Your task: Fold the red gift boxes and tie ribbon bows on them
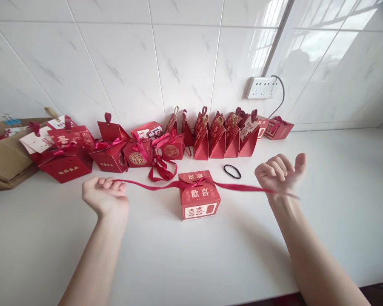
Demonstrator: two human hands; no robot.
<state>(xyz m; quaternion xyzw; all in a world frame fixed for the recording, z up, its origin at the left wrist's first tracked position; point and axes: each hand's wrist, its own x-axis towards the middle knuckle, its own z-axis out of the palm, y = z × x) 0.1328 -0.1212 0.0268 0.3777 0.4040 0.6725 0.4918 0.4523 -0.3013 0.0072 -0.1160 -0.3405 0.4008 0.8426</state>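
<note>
A red gift box (pixel 200 197) with white characters sits upright on the white table, a red ribbon (pixel 242 187) crossed over its top in a small knot. The ribbon stretches out to both sides. On the left, my left hand (pixel 107 195) has its fingers curled at the ribbon's left end. My right hand (pixel 282 174), at the right, is turned palm up with fingers curled and thumb raised; the ribbon's right part runs across its palm and wrist, and its tip hangs loose beyond the wrist. Neither hand touches the box.
Along the tiled wall stand several red boxes (pixel 138 153) and triangular red packages (pixel 217 142). A brown cardboard box (pixel 11 157) is at the far left. A black band (pixel 232 171) lies behind the gift box. A wall socket (pixel 260 88) has a black cable.
</note>
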